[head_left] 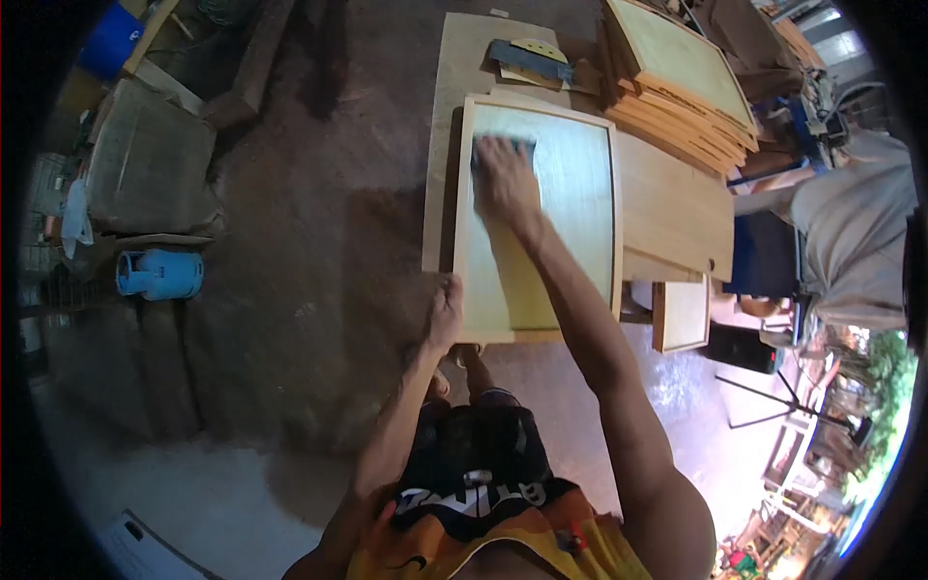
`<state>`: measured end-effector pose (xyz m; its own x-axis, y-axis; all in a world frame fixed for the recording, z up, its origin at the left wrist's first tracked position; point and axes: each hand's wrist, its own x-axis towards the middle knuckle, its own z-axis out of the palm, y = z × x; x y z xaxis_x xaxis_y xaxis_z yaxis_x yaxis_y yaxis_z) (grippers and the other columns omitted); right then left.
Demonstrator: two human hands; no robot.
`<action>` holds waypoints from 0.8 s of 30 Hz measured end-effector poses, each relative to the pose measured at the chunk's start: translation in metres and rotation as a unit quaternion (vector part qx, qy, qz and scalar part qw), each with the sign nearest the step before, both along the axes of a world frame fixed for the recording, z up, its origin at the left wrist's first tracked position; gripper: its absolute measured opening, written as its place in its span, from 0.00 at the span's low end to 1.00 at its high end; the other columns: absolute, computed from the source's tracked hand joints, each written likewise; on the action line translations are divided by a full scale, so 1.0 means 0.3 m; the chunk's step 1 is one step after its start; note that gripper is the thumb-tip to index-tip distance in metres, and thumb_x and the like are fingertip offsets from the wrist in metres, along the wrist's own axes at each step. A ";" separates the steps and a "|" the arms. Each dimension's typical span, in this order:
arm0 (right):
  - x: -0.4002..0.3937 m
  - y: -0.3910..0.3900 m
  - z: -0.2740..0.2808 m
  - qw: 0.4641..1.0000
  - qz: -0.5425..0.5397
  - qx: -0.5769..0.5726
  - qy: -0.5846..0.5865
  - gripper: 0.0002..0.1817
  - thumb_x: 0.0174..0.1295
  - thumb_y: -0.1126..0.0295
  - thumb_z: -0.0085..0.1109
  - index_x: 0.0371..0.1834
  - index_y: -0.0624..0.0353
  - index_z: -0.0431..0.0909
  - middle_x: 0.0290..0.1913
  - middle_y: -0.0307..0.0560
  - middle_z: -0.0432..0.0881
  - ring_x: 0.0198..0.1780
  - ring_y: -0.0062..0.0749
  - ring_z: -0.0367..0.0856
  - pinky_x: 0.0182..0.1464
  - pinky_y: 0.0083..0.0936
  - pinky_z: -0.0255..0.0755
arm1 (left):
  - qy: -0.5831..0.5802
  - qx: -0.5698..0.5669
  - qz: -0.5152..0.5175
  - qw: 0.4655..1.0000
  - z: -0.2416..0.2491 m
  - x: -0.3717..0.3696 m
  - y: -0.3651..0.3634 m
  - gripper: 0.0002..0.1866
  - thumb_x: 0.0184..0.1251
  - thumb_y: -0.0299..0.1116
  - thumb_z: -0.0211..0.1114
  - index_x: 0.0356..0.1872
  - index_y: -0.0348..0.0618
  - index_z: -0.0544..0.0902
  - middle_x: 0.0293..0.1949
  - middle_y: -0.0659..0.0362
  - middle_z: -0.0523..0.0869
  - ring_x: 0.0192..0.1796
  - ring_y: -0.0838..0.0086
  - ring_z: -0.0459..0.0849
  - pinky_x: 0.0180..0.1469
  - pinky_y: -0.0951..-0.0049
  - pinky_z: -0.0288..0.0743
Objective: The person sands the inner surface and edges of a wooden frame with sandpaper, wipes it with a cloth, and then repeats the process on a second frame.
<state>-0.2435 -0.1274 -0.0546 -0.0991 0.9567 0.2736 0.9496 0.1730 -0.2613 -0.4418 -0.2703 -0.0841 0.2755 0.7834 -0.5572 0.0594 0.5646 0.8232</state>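
Note:
A shallow wooden frame with a pale panel inside [570,242] lies on the worktable in front of me. My right hand [507,188] presses a dark sheet of sandpaper [528,147] onto the panel near its far left corner; the hand is slightly blurred. Much of the sandpaper is hidden under my fingers. At the near left corner, my left hand [447,307] is closed around the frame's outer edge, its fingers partly out of sight.
Several similar wooden panels are stacked [677,87] at the far right. More abrasive sheets [530,60] lie beyond the frame on the plywood tabletop [454,68]. A blue gas cylinder [162,275] stands on the floor to the left, and a black speaker [744,348] sits at right.

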 end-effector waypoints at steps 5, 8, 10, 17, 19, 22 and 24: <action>-0.120 -0.797 0.149 0.976 0.100 -0.192 0.018 0.33 0.60 0.76 0.50 0.73 0.53 0.65 0.75 0.49 0.65 0.76 0.43 0.59 0.77 0.49 0.50 | -0.176 -0.029 0.042 0.983 0.024 -0.044 0.042 0.37 0.77 0.62 0.41 0.67 0.36 0.70 0.62 0.53 0.75 0.63 0.69 0.73 0.66 0.67 0.67; -0.040 -0.724 0.224 0.983 0.100 -0.148 0.049 0.34 0.56 0.77 0.56 0.70 0.52 0.68 0.71 0.49 0.70 0.72 0.43 0.67 0.73 0.45 0.60 | -0.133 -0.001 0.036 0.991 0.102 -0.013 0.029 0.36 0.78 0.60 0.42 0.68 0.35 0.69 0.65 0.53 0.74 0.65 0.69 0.72 0.66 0.67 0.66; 0.051 -0.448 0.251 0.997 0.072 -0.027 0.028 0.33 0.54 0.80 0.56 0.67 0.54 0.71 0.69 0.49 0.73 0.69 0.44 0.72 0.71 0.42 0.64 | -0.088 0.047 0.059 0.993 0.071 0.009 0.038 0.34 0.80 0.56 0.41 0.65 0.33 0.72 0.63 0.53 0.77 0.64 0.69 0.74 0.65 0.69 0.68; 0.280 0.203 0.034 0.997 0.029 0.032 0.069 0.23 0.56 0.81 0.52 0.56 0.57 0.78 0.62 0.51 0.78 0.67 0.49 0.71 0.66 0.40 0.70 | -0.019 0.022 0.060 0.998 -0.003 0.029 0.073 0.34 0.79 0.58 0.43 0.59 0.32 0.78 0.54 0.53 0.83 0.56 0.69 0.79 0.60 0.67 0.71; 0.210 -0.007 0.115 0.991 -0.002 -0.043 0.123 0.21 0.55 0.80 0.53 0.55 0.58 0.78 0.58 0.52 0.80 0.66 0.50 0.73 0.64 0.40 0.71 | 0.015 -0.018 0.072 0.997 -0.027 0.003 -0.013 0.34 0.78 0.58 0.44 0.56 0.32 0.80 0.50 0.54 0.85 0.53 0.70 0.81 0.56 0.68 0.73; 0.120 -0.665 -0.177 0.990 0.113 -0.084 0.031 0.26 0.54 0.79 0.56 0.60 0.57 0.77 0.62 0.57 0.77 0.68 0.48 0.72 0.74 0.48 0.59 | 0.014 -0.027 0.081 0.996 0.033 0.038 0.046 0.32 0.78 0.57 0.46 0.54 0.32 0.80 0.47 0.55 0.85 0.49 0.72 0.82 0.54 0.69 0.75; 0.138 -0.795 0.180 0.929 0.235 -0.243 0.152 0.25 0.63 0.75 0.51 0.66 0.56 0.72 0.69 0.45 0.73 0.71 0.38 0.70 0.75 0.42 0.57 | 0.013 -0.049 0.078 0.996 0.081 0.041 0.044 0.31 0.79 0.56 0.46 0.57 0.33 0.77 0.49 0.56 0.83 0.50 0.73 0.80 0.55 0.69 0.74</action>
<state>-0.2022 -0.3658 -0.0005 -0.5250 0.8457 -0.0956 0.6693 0.3409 -0.6602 -0.4295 -0.2571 -0.0599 0.1382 0.7570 -0.6386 -0.0145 0.6463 0.7629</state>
